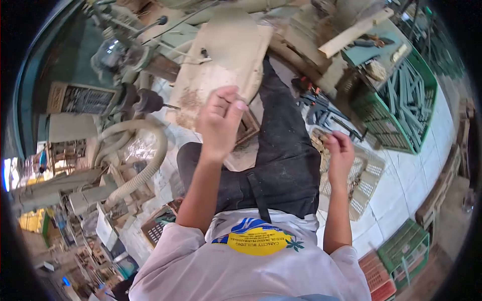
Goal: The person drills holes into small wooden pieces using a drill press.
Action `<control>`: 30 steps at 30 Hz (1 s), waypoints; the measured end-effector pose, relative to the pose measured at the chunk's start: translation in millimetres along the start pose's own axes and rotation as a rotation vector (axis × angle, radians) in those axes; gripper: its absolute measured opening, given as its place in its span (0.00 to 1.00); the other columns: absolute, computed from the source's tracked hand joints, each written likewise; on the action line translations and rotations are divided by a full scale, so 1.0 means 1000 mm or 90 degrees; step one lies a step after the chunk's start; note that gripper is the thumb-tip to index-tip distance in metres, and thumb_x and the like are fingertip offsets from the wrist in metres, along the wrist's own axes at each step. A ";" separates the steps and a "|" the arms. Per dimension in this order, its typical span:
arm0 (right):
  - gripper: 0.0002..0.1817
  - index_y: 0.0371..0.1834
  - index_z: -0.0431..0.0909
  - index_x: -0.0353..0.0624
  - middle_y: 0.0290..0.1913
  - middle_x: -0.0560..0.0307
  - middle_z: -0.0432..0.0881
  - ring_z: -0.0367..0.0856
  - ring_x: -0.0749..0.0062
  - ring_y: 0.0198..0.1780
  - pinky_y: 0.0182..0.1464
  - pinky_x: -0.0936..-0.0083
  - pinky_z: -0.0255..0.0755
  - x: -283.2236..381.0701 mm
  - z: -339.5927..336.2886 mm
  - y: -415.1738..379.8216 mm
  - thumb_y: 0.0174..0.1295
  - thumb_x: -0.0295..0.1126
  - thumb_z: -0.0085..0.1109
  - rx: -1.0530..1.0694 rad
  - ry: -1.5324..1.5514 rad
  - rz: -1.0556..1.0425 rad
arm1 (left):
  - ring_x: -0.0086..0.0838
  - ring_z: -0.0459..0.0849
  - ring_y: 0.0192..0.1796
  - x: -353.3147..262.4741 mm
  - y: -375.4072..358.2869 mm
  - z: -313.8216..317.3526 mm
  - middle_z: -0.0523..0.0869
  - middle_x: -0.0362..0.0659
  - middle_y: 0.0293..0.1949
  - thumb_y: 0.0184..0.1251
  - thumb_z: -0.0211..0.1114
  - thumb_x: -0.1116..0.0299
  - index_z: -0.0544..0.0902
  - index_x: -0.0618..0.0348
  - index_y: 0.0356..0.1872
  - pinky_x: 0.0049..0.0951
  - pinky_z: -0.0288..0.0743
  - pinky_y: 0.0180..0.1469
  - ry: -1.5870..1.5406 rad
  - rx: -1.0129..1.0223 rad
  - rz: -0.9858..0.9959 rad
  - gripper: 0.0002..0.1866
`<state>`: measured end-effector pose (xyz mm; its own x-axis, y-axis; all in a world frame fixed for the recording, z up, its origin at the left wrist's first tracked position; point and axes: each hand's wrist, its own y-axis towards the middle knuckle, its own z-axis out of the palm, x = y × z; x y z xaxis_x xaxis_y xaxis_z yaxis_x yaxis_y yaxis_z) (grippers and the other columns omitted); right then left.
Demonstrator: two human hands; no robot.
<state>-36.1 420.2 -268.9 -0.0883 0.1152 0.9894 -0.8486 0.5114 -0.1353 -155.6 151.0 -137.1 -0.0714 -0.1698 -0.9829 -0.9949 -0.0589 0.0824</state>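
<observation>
My left hand (221,118) is raised over the near edge of a dusty wooden board (226,55), its fingers curled toward the thumb; whether anything small is between them cannot be made out. To its left, a drill chuck with a bit (150,102) points toward the board. My right hand (340,153) hangs above a light plastic basket (369,175) holding wooden pieces, with its fingers bent and the fingertips near the thumb. Black clamps (321,108) lie on the floor beyond my right hand.
A green crate (419,135) of grey strips stands at the right, beside a bench with pliers (374,41) and a wooden strip (356,32). A ribbed hose (161,145) curves at the left. Green (396,246) and red (374,276) crates sit at lower right.
</observation>
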 end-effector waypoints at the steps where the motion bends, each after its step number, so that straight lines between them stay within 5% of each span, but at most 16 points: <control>1: 0.11 0.53 0.83 0.35 0.45 0.57 0.86 0.83 0.78 0.43 0.48 0.79 0.79 0.038 0.035 -0.005 0.74 0.29 0.64 0.084 -0.014 -0.063 | 0.25 0.86 0.45 0.002 -0.009 0.001 0.85 0.42 0.44 0.75 0.68 0.74 0.79 0.68 0.58 0.26 0.81 0.52 -0.071 0.037 -0.004 0.16; 3: 0.13 0.55 0.83 0.35 0.48 0.56 0.84 0.85 0.76 0.45 0.50 0.80 0.79 0.081 0.082 -0.007 0.70 0.28 0.67 0.262 0.019 -0.187 | 0.25 0.86 0.46 0.003 -0.022 0.001 0.85 0.42 0.44 0.75 0.68 0.74 0.79 0.67 0.58 0.27 0.82 0.53 -0.146 0.066 -0.011 0.15; 6: 0.17 0.55 0.83 0.34 0.49 0.53 0.84 0.85 0.75 0.42 0.48 0.77 0.80 0.116 0.132 -0.015 0.65 0.25 0.71 0.358 0.094 -0.211 | 0.21 0.85 0.47 0.004 -0.038 -0.005 0.88 0.42 0.46 0.75 0.68 0.78 0.79 0.66 0.55 0.24 0.79 0.54 -0.236 0.104 -0.032 0.12; 10: 0.11 0.49 0.86 0.35 0.44 0.52 0.85 0.85 0.74 0.41 0.45 0.75 0.80 0.124 0.150 -0.019 0.64 0.22 0.71 0.382 -0.006 -0.262 | 0.19 0.85 0.48 0.002 -0.048 -0.023 0.89 0.42 0.46 0.74 0.69 0.78 0.81 0.66 0.52 0.23 0.79 0.55 -0.225 0.090 0.031 0.10; 16: 0.07 0.46 0.88 0.36 0.44 0.53 0.87 0.85 0.73 0.40 0.44 0.77 0.78 0.104 0.155 -0.037 0.65 0.23 0.70 0.350 -0.138 -0.494 | 0.18 0.87 0.41 0.008 -0.060 -0.033 0.89 0.43 0.40 0.77 0.65 0.76 0.83 0.69 0.46 0.23 0.82 0.45 -0.322 0.069 -0.112 0.06; 19: 0.09 0.51 0.84 0.33 0.47 0.54 0.87 0.86 0.73 0.42 0.47 0.77 0.80 0.087 0.158 -0.051 0.73 0.26 0.66 0.335 0.222 -0.045 | 0.20 0.88 0.38 0.024 -0.065 -0.031 0.89 0.43 0.38 0.77 0.64 0.76 0.82 0.67 0.44 0.23 0.83 0.42 -0.285 0.035 -0.097 0.04; 24: 0.14 0.58 0.81 0.33 0.46 0.53 0.87 0.86 0.72 0.42 0.46 0.74 0.83 0.092 0.166 -0.052 0.73 0.27 0.65 0.363 0.394 0.082 | 0.25 0.89 0.31 0.025 -0.087 -0.043 0.89 0.45 0.33 0.76 0.63 0.77 0.82 0.65 0.38 0.25 0.81 0.37 -0.178 0.048 -0.169 0.04; 27: 0.14 0.58 0.81 0.32 0.46 0.52 0.87 0.86 0.72 0.40 0.46 0.74 0.83 0.090 0.170 -0.054 0.74 0.27 0.65 0.367 0.370 0.116 | 0.48 0.87 0.28 0.049 -0.098 -0.062 0.83 0.50 0.24 0.71 0.70 0.64 0.83 0.61 0.35 0.42 0.77 0.34 0.235 0.195 0.061 0.11; 30: 0.14 0.57 0.81 0.31 0.45 0.52 0.87 0.86 0.74 0.39 0.45 0.76 0.82 0.088 0.175 -0.057 0.74 0.28 0.65 0.411 0.282 0.087 | 0.48 0.87 0.33 0.059 -0.102 -0.074 0.83 0.47 0.25 0.70 0.71 0.58 0.83 0.59 0.34 0.44 0.77 0.35 0.282 0.159 0.093 0.14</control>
<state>-87.0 252.2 -164.5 -0.1126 0.5391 0.8346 -0.9919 -0.1108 -0.0623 -53.3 74.5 -191.3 -0.2266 -0.5619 -0.7956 -0.9676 0.2236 0.1177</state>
